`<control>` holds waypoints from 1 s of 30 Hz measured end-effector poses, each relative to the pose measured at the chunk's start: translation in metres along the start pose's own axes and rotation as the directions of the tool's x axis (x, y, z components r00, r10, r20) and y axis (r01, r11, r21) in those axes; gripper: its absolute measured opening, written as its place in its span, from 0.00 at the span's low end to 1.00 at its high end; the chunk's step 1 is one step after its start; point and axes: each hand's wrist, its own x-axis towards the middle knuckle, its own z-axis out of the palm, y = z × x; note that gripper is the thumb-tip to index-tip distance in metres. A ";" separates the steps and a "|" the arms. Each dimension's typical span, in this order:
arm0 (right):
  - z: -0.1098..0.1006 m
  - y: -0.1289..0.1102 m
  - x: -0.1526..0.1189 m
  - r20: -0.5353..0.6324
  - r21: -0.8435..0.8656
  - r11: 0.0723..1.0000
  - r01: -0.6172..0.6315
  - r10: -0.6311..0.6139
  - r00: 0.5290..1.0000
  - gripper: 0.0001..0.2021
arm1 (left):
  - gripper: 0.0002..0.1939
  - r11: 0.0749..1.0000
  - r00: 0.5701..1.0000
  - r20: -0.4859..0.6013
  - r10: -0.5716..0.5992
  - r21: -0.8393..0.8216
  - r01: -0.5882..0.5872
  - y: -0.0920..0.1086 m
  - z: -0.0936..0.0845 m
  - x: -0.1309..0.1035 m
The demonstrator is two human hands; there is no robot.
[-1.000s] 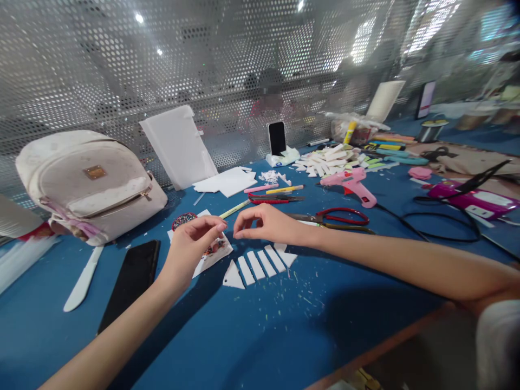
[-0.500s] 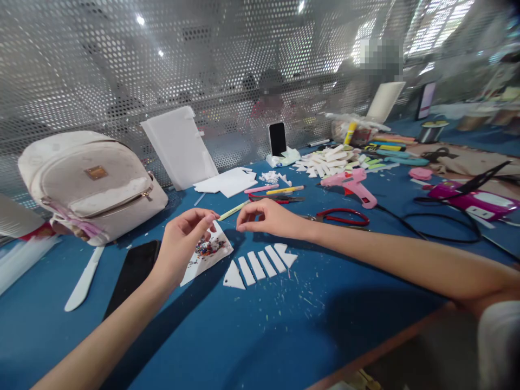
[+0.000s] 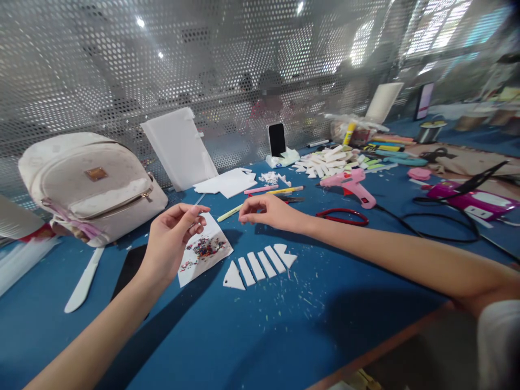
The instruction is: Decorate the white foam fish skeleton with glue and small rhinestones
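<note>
My left hand (image 3: 173,238) is raised over the left edge of a white paper (image 3: 203,265), its thumb and fingertips pinched together; anything between them is too small to make out. On that paper lies a pile of tiny colourful beads (image 3: 207,247). My right hand (image 3: 270,211) hovers to the right of the paper, fingers curled and thumb near the fingertips, with whatever it grips hidden. Below it, white foam pieces (image 3: 255,266) lie side by side in a fish shape, with a small hole in the pointed head piece.
A white backpack (image 3: 97,187), a white knife (image 3: 86,279) and a black phone (image 3: 129,268) are at left. Behind lie white sheets (image 3: 233,183), pens (image 3: 260,189) and foam strips (image 3: 325,161). A pink glue gun (image 3: 352,184) and red-handled tool (image 3: 345,218) are at right.
My left hand has moved left, away from my right hand, uncovering more of the beads. My right hand has shifted only slightly.
</note>
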 end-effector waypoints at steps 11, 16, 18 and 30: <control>-0.009 0.002 0.005 -0.099 0.100 0.993 -0.067 0.077 0.992 0.08 | 0.12 0.999 0.999 -0.037 -0.018 -0.034 0.017 -0.005 -0.005 0.002; -0.016 0.006 0.007 -0.185 0.205 0.973 -0.106 0.145 0.972 0.09 | 0.13 0.998 0.999 -0.027 -0.023 -0.050 0.022 -0.005 -0.004 0.002; -0.018 0.007 0.008 -0.213 0.253 0.960 -0.119 0.176 0.961 0.10 | 0.13 0.999 0.999 -0.027 -0.029 -0.043 0.028 -0.005 -0.004 0.003; -0.036 0.009 0.015 -0.193 0.747 0.657 -0.101 0.360 0.913 0.07 | 0.13 0.891 0.989 0.139 0.049 0.441 -0.106 -0.019 -0.011 0.008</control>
